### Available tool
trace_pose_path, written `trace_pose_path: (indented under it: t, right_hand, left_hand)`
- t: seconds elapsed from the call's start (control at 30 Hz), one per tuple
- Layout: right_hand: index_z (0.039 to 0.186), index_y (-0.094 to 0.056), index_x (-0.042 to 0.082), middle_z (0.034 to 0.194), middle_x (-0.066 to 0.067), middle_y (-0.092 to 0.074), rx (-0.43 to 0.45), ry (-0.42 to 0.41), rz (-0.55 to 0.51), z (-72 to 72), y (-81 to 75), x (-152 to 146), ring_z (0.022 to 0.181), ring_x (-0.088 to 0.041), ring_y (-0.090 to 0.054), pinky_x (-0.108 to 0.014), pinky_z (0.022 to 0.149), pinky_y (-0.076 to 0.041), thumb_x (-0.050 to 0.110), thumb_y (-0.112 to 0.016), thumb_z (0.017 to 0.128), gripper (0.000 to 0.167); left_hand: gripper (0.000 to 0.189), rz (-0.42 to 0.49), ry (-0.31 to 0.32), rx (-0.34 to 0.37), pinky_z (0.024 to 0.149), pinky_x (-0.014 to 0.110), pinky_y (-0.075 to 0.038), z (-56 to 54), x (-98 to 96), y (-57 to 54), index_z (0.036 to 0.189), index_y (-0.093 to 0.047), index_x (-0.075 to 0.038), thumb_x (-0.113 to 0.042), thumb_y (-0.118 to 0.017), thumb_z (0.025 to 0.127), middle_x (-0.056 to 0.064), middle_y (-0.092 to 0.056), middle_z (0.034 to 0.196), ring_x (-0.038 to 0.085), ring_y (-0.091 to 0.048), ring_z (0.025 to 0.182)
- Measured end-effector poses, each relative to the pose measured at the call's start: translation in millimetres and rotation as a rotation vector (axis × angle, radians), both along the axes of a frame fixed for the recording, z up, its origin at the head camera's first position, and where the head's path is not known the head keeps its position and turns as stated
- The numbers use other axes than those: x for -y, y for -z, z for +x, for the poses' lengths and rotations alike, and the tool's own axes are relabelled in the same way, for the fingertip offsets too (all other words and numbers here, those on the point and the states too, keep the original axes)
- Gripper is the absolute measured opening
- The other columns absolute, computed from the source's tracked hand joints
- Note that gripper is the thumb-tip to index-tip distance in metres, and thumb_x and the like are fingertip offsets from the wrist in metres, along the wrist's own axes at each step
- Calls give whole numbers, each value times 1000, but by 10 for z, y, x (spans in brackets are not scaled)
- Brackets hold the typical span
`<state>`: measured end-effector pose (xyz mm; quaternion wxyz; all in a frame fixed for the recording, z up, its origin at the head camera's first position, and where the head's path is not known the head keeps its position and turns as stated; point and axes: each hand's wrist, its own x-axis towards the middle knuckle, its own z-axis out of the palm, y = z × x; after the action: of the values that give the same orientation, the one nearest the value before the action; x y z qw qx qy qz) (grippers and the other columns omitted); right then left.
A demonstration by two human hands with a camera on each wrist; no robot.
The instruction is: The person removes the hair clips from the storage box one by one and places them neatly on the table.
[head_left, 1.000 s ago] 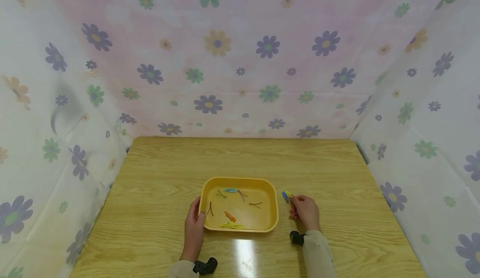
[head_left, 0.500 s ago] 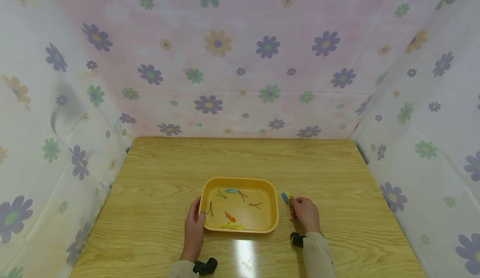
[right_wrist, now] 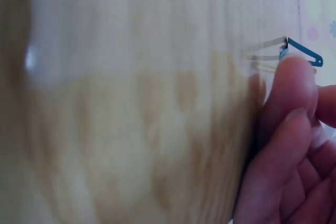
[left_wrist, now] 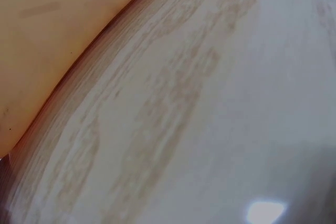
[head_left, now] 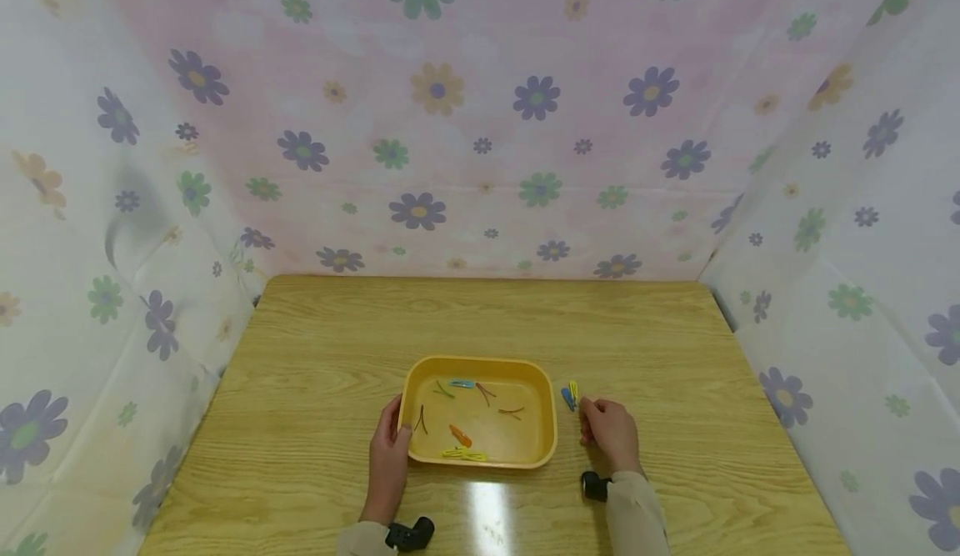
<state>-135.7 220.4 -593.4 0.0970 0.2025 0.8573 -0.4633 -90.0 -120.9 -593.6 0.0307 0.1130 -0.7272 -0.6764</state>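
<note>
My left hand (head_left: 388,456) grips the left rim of a yellow plastic tray (head_left: 551,414), its thumb over the edge. To the tray's right, my right hand (head_left: 611,433) has its fingers curled at the table, fingertips at a blue snap hair clip (head_left: 567,398) and a yellow snap hair clip (head_left: 573,390). In the right wrist view the blue clip (right_wrist: 304,51) stands spread just beyond the thumb tip, its lower part hidden. The fingertips seem to pinch the clips' near ends; the exact contact is covered. The left wrist view shows only the tray wall (left_wrist: 63,19) and table.
Inside the tray lie several hair clips: a light blue one (head_left: 462,384), a green one (head_left: 444,390), a red one (head_left: 486,393), an orange one (head_left: 461,436) and yellow ones (head_left: 464,454). The wooden table (head_left: 337,323) meets flowered curtains (head_left: 480,164) on three sides.
The blue and yellow clips have shifted slightly, and more of the yellow one shows. My right fingertips have drawn a little toward me. The left hand and tray hold their place.
</note>
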Motion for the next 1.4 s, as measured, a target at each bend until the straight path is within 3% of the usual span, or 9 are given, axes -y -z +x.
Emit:
trace_pose_path:
  t: [0.3, 0.53, 0.77, 0.97, 1.17, 1.4]
  right_hand:
    - [84, -59, -2, 67, -8, -56, -22, 39, -110, 11, 21, 5, 55, -17, -57, -28, 52, -51, 30, -47, 91, 35]
    - [86, -59, 1, 67, -6, -55, -41, 62, -54, 56, -16, 16, 59, -16, -53, -26, 54, -45, 30, -45, 92, 33]
    - [99, -62, 5, 68, -5, -52, -69, 89, -44, 104, -90, 36, 61, -18, -48, -27, 53, -40, 31, -44, 93, 32]
    - [98, -62, 7, 70, -7, -52, -129, 138, -95, 150, -120, 94, 60, -16, -48, -26, 52, -43, 30, -46, 92, 29]
    - [98, -62, 8, 66, -8, -49, -166, 136, -151, 177, -146, 129, 53, -14, -45, -25, 44, -38, 33, -47, 92, 30]
    - [101, -62, 5, 64, -5, -47, -218, 131, -212, 184, -162, 173, 53, -13, -43, -24, 45, -38, 34, -49, 91, 33]
  left_hand:
    - [45, 2, -2, 3, 98, 26, -30, 1, -3, -5, 132, -39, -21, -3, -39, 91, -5, -36, 136, 7, -29, 126]
    - [45, 17, 13, 6, 98, 26, -31, 2, -5, 11, 132, -39, -22, -4, -39, 91, -6, -35, 136, 7, -29, 126]
    - [45, 28, 1, -4, 97, 24, -31, 5, 0, 15, 131, -40, -23, -3, -39, 91, -7, -35, 136, 6, -29, 125]
    - [44, 20, -3, -13, 97, 24, -31, 4, 0, 16, 131, -40, -22, -3, -39, 91, -6, -36, 136, 7, -29, 125]
    - [45, 24, -2, -19, 96, 23, -31, 6, 3, 20, 132, -40, -21, -3, -39, 91, -6, -36, 136, 6, -30, 125]
    - [45, 12, 9, -18, 98, 27, -31, -3, 20, 61, 133, -39, -21, -3, -39, 91, -4, -35, 137, 10, -28, 127]
